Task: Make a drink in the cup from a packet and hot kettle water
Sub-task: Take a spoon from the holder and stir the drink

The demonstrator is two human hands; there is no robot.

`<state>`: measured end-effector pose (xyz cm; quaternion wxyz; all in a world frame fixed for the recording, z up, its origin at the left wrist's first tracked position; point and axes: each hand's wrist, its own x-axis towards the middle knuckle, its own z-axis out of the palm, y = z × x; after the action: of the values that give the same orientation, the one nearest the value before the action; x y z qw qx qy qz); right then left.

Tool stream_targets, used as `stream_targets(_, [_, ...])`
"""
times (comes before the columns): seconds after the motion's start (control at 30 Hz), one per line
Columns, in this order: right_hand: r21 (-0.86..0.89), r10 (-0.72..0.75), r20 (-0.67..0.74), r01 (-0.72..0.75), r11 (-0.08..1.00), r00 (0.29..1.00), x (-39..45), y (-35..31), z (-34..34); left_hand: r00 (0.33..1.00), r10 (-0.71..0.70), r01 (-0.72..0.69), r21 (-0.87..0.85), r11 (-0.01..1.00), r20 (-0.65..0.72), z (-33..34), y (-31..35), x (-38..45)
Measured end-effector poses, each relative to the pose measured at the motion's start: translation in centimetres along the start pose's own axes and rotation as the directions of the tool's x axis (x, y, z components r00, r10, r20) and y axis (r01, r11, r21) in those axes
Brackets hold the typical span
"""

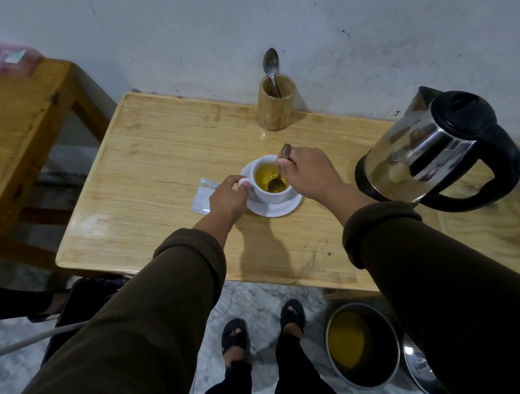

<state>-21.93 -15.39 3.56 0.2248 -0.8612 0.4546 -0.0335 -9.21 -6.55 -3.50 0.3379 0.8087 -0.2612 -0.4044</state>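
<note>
A white cup holding yellow-green liquid stands on a white saucer in the middle of the small wooden table. My left hand grips the cup's handle. My right hand pinches a metal spoon whose bowl is dipped in the liquid. A torn, flat packet lies on the table just left of my left hand. The steel kettle with black lid and handle stands to the right of the cup.
A bamboo holder with another spoon stands at the back by the wall. A larger wooden table is at left. On the floor are a steel pot with yellow liquid, a lid, a black bin and my sandalled feet.
</note>
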Motion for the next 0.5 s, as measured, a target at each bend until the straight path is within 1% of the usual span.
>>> stream_targets(0.23, [-0.054, 0.003, -0.070, -0.006, 0.999, 0.998, 0.26, 0.20, 0.13, 1.000, 0.007, -0.007, 0.000, 1.000, 0.002, -0.11, 0.07, -0.12])
stream_targets(0.4, [0.088, 0.025, -0.056, -0.020, 0.996, 0.998, 0.07, 0.23, 0.86, 1.000, -0.007, 0.007, -0.009, 1.000, 0.005, -0.05, 0.16, -0.10])
stream_targets(0.5, [0.153, 0.042, -0.022, -0.038, 0.987, 0.999, -0.19, 0.15, 0.89, 1.000, -0.018, 0.018, -0.016, 1.000, -0.002, -0.07, 0.15, -0.07])
